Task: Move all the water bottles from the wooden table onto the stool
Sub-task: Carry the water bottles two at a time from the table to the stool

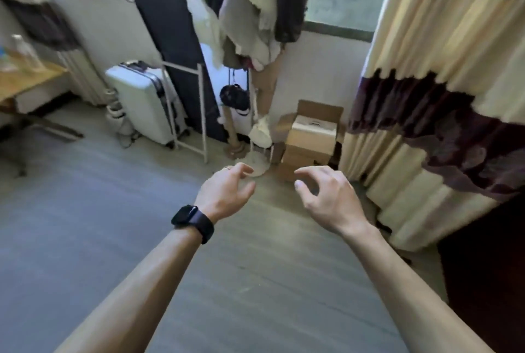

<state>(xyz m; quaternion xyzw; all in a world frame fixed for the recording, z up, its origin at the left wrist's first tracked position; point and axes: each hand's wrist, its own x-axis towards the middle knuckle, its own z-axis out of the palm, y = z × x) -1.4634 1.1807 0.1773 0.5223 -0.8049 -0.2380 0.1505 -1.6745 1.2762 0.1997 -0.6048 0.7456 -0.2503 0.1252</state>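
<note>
A clear water bottle (24, 49) stands upright on the wooden worktop (34, 79) at the far left edge of my view. It is blurred, and something blue sits just left of it that may be a second bottle, though it is too cut off for me to be sure. The stool is nowhere in my view, so I cannot say how many bottles already sit on it. My judgement is that the task is unfinished, since at least this one bottle has yet to go across, and I cannot put a count on what remains. Neither grip carries anything. The left grip (224, 192) is held out over the grey floor (99, 210) near the middle of the scene, fingers loosely curled, thumb apart from them, touching nothing. The right grip (326, 199) hangs just beside it in much the same pose, thumb and forefinger parted with clear air between them, also empty. A dark watch (193, 220) sits on the left wrist. Both are well apart from the worktop and the bottle, so as I read it the next reach calls for a turn to the left first. Farther out, a white suitcase (142, 102) stands against the far wall to the right of the worktop. A coat stand (252, 25) hung with clothes and a dark bag rises behind the hands, an open cardboard box (312, 136) sits on the floor at its right, and a striped curtain (440, 82) fills the right side.
</note>
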